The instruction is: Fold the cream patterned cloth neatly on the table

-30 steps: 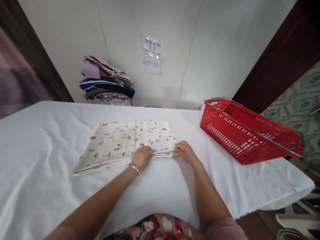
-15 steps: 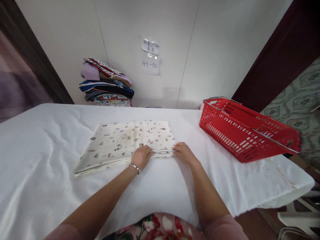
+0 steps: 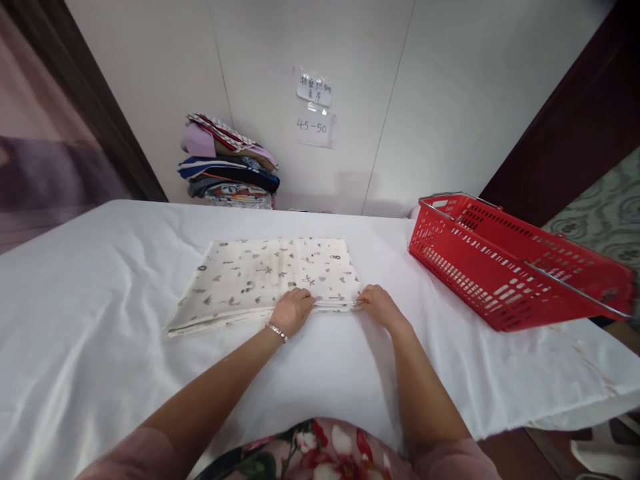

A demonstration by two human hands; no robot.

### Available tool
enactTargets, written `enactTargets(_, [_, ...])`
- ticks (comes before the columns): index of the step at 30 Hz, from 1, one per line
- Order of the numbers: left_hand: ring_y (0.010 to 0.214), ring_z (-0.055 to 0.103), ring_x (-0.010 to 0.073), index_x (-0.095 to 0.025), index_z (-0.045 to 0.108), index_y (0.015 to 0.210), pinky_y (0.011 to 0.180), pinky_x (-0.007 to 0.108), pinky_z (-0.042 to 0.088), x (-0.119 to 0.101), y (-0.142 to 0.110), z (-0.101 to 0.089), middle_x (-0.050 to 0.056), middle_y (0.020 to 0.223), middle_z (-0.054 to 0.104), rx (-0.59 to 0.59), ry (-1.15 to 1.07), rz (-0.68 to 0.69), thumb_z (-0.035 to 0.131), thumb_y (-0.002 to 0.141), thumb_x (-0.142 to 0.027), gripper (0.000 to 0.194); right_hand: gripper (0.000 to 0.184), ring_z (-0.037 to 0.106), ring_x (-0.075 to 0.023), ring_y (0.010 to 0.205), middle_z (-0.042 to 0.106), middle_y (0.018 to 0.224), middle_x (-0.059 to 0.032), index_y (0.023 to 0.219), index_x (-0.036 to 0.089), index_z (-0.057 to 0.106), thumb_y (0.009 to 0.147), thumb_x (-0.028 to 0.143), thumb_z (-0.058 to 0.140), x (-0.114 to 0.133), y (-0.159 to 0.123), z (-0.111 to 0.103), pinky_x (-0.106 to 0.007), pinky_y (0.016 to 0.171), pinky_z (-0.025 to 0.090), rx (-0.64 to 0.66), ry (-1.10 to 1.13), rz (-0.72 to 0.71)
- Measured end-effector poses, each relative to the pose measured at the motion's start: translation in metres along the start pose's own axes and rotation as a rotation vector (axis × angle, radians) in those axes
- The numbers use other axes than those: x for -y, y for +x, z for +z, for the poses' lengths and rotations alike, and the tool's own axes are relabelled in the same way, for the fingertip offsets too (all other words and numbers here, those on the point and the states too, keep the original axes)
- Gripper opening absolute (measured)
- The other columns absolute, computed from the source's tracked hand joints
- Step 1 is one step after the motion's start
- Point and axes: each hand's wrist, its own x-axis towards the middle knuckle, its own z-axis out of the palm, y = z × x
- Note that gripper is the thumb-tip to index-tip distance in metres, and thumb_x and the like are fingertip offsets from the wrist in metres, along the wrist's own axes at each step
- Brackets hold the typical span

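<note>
A cream cloth (image 3: 270,273) printed with small plants and shapes lies folded in layers on the white-covered table (image 3: 320,373). My left hand (image 3: 294,312), with a silver bracelet at its wrist, pinches the near edge of the cloth, right of its middle. At the near right corner, my right hand (image 3: 377,305) has its fingers closed on the layered edge. Between the two hands the stacked folds show as thin parallel lines. The fingertips of both hands are partly hidden by the cloth.
A red plastic basket (image 3: 520,267) with metal handles stands at the table's right. Behind the table's far edge, a pile of folded fabrics (image 3: 230,163) rests against the wall. Two paper signs (image 3: 314,107) are taped on the wall. A curtain (image 3: 55,153) hangs at the left.
The whole view has shifted slightly, so things sit further right. Both hands keep their grip on the near edge, and its layers look pressed flatter and more even.
</note>
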Motion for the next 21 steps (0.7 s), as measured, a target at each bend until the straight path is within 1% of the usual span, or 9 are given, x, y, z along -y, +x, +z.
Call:
enactTargets(4, [0.086,0.052,0.0189,-0.02,0.063,0.098,0.078,0.034,0.043,-0.001,-0.004,-0.002,0.006,0.094,0.061,-0.021,-0.023,-0.003,0.044,0.089,-0.025,0.021,0.018,0.051,-0.0179,0.091,0.063,0.093,-0.0041,0.086,0.023,0.071,0.076,0.015,0.058,0.004,-0.002,-0.003,-0.026,0.079,0.036,0.022,-0.03,0.024])
enactTargets(6, [0.089,0.052,0.0195,-0.02,0.06,0.105,0.08,0.034,0.043,0.0,-0.006,-0.002,0.006,0.098,0.061,-0.031,-0.051,0.001,0.047,0.088,-0.027,0.023,0.017,0.05,-0.0189,0.094,0.062,0.096,-0.004,0.088,0.023,0.07,0.075,0.019,0.06,0.007,-0.003,-0.004,-0.028,0.082,0.035,0.003,-0.049,0.007])
enactTargets(8, [0.092,0.051,0.0202,-0.02,0.059,0.109,0.081,0.035,0.043,0.0,-0.008,-0.003,0.006,0.101,0.061,-0.027,-0.066,0.011,0.05,0.086,-0.029,0.026,0.017,0.049,-0.0194,0.096,0.061,0.099,-0.0034,0.089,0.024,0.069,0.075,0.02,0.062,0.01,-0.003,-0.003,-0.03,0.085,0.034,-0.02,-0.06,-0.023])
enactTargets(12, [0.092,0.051,0.0207,-0.019,0.062,0.101,0.081,0.036,0.043,0.001,-0.008,-0.003,0.007,0.1,0.061,-0.001,-0.059,0.003,0.052,0.085,-0.027,0.021,0.021,0.048,-0.0202,0.098,0.061,0.1,-0.0035,0.093,0.024,0.068,0.073,0.019,0.062,0.016,-0.001,0.005,-0.032,0.086,0.033,-0.017,-0.059,-0.063])
enactTargets(16, [0.088,0.052,0.0196,-0.02,0.064,0.097,0.079,0.035,0.044,0.001,-0.005,-0.002,0.006,0.096,0.061,-0.008,-0.083,-0.026,0.049,0.087,-0.027,0.02,0.028,0.049,-0.0208,0.098,0.061,0.1,-0.0039,0.098,0.024,0.067,0.071,0.019,0.064,0.016,0.001,0.012,-0.032,0.086,0.034,-0.013,-0.044,-0.085])
enactTargets(21, [0.084,0.052,0.0183,-0.019,0.066,0.091,0.077,0.034,0.044,0.0,-0.002,-0.002,0.006,0.092,0.062,-0.019,-0.136,-0.068,0.048,0.087,-0.026,0.02,0.017,0.051,-0.0193,0.092,0.064,0.094,-0.003,0.091,0.024,0.07,0.077,0.021,0.061,0.008,0.004,0.016,-0.031,0.082,0.037,-0.058,0.034,-0.107])
